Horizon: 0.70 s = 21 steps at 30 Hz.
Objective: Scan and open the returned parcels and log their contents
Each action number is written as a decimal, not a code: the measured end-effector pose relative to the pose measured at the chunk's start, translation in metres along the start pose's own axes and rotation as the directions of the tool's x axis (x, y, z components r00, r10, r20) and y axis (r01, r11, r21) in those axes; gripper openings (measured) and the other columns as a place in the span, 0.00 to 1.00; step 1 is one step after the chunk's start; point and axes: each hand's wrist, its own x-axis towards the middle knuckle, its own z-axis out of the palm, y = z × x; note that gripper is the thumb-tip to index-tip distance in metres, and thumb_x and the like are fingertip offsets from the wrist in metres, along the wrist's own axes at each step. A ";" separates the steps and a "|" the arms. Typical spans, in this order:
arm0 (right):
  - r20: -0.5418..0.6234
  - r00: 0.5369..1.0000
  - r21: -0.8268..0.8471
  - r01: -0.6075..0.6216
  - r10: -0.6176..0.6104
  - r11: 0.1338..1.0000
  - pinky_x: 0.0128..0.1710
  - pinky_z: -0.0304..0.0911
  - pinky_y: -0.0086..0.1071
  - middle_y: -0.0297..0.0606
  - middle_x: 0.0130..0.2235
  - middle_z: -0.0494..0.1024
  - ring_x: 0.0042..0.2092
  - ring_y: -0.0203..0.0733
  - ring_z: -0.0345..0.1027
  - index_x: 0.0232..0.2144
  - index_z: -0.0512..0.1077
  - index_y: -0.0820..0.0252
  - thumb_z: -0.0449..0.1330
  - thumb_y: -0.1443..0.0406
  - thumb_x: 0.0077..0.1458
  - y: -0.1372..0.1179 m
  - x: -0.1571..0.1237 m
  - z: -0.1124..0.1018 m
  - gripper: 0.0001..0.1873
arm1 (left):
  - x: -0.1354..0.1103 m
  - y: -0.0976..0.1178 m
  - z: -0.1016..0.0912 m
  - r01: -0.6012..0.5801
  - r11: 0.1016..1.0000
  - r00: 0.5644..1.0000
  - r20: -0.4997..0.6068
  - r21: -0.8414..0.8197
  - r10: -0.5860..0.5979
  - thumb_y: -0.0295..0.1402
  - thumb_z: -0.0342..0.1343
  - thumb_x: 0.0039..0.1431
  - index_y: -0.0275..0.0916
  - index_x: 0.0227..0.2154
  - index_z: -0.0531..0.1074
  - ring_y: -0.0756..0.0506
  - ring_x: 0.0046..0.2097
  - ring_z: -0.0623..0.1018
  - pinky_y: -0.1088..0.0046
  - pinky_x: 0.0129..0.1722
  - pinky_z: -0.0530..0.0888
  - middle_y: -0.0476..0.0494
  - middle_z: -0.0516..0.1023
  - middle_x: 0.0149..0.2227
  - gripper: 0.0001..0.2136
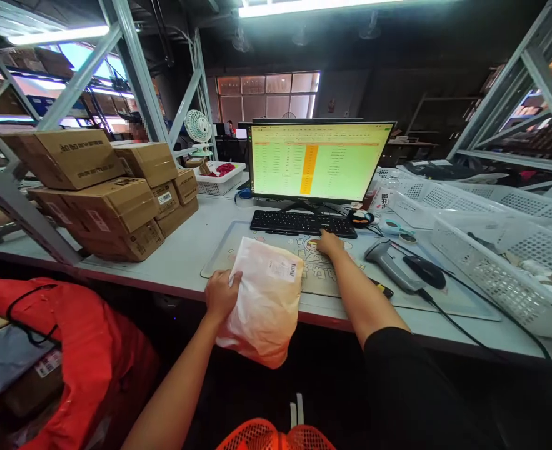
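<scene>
Tube lights are blazing above a pale counter, where the left hand is gripping a white package in its fingers at the near edge. The right hand is touching the black keyboard, finger spread unclear; beyond, a monitor is glowing.

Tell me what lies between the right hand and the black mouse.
In the head view, the grey scanner lies between the right hand and the black mouse.
</scene>
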 end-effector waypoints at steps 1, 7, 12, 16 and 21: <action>0.023 1.000 0.002 -0.003 0.003 1.000 0.59 0.67 0.53 0.51 0.60 0.73 0.59 0.51 0.70 0.63 0.67 0.62 0.59 0.49 0.65 -0.005 0.001 -0.005 0.32 | 0.000 0.001 -0.001 -0.004 1.000 1.000 0.008 -0.005 0.004 0.42 0.50 0.71 0.38 0.34 0.80 0.37 0.44 0.78 0.65 0.43 0.68 0.36 0.80 0.39 0.18; 0.150 0.940 0.133 0.287 -0.306 0.949 0.54 0.69 0.41 0.48 0.56 0.77 0.53 0.45 0.74 0.62 0.68 0.62 0.52 0.49 0.70 -0.050 -0.028 -0.027 0.29 | 0.001 0.002 -0.004 -0.005 1.000 1.000 0.018 -0.018 0.005 0.43 0.48 0.71 0.38 0.34 0.80 0.37 0.44 0.78 0.64 0.44 0.70 0.35 0.80 0.38 0.19; 0.262 0.769 0.300 0.510 -0.584 0.806 0.39 0.65 0.28 0.38 0.39 0.83 0.38 0.39 0.74 0.44 0.80 0.62 0.64 0.49 0.60 -0.082 -0.109 -0.011 0.23 | 0.002 0.001 -0.008 0.012 1.000 0.996 0.087 -0.013 -0.011 0.46 0.45 0.68 0.37 0.39 0.81 0.34 0.46 0.79 0.60 0.45 0.73 0.30 0.80 0.43 0.22; 0.264 0.759 0.399 0.476 -0.595 0.784 0.31 0.60 0.27 0.29 0.22 0.73 0.29 0.35 0.68 0.24 0.77 0.63 0.74 0.60 0.47 -0.070 -0.171 -0.003 0.13 | 0.008 -0.017 -0.017 -0.027 0.996 0.973 0.228 -0.080 0.044 0.51 0.40 0.65 0.38 0.39 0.81 0.31 0.49 0.79 0.55 0.47 0.75 0.29 0.82 0.46 0.28; 0.075 0.911 0.513 0.314 -0.406 0.799 0.30 0.63 0.24 0.23 0.23 0.73 0.28 0.31 0.69 0.29 0.78 0.63 0.70 0.64 0.55 0.038 -0.239 -0.025 0.08 | 0.040 -0.062 0.001 -0.077 0.986 0.927 0.353 -0.149 0.126 0.54 0.34 0.67 0.46 0.37 0.80 0.35 0.36 0.82 0.58 0.35 0.76 0.43 0.85 0.37 0.29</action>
